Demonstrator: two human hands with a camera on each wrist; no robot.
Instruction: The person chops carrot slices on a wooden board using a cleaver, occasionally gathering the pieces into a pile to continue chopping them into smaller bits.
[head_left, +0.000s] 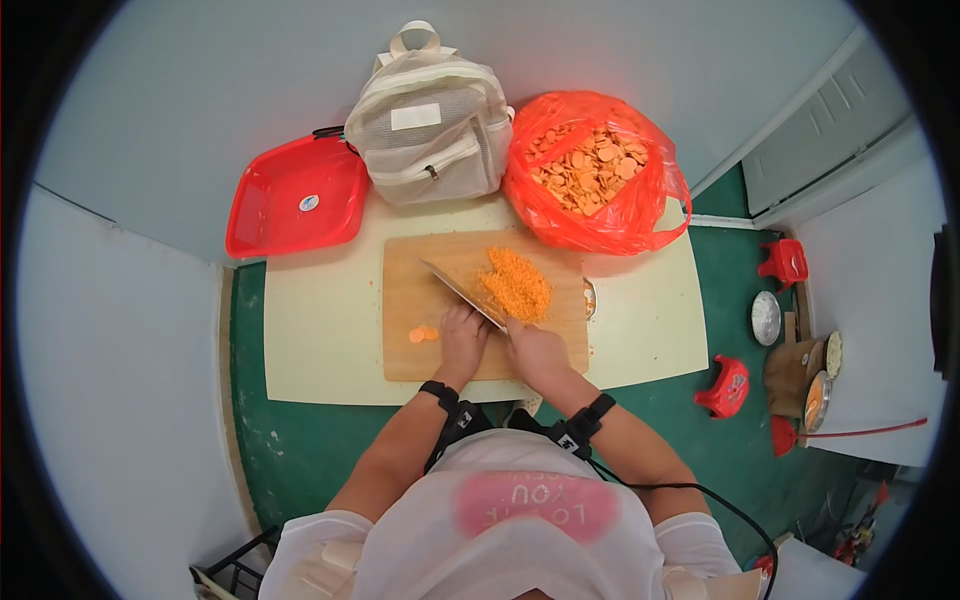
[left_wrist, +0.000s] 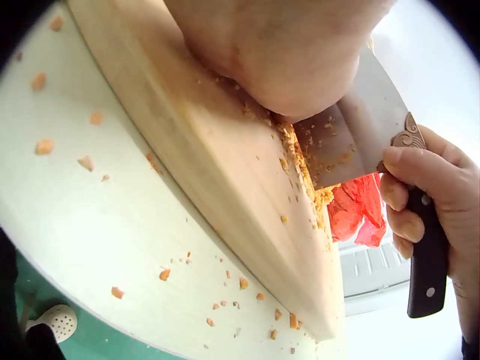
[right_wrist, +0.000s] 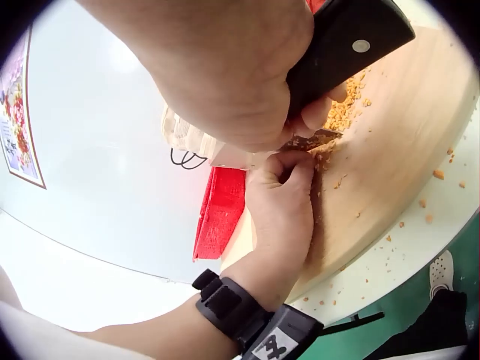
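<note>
My right hand [head_left: 538, 352] grips the black handle [left_wrist: 429, 259] of a cleaver [left_wrist: 360, 124]. The blade slants across the wooden cutting board [head_left: 410, 270], its tip toward the far left. Just left of the blade, my left hand [head_left: 463, 338] rests on the board with curled fingers [right_wrist: 298, 166] right beside the steel. What lies under those fingers is hidden, so I cannot tell whether they hold a piece. A heap of finely chopped orange carrot [head_left: 515, 285] lies on the blade's right. Several round carrot slices [head_left: 423, 334] sit left of my left hand.
Behind the board stand a red basin [head_left: 262, 200], a light backpack [head_left: 430, 130] and a red plastic bag [head_left: 640, 225] full of carrot slices. Orange crumbs [left_wrist: 165, 275] are scattered on the pale table [head_left: 320, 340]. Red stools [head_left: 722, 387] and bowls are on the green floor at right.
</note>
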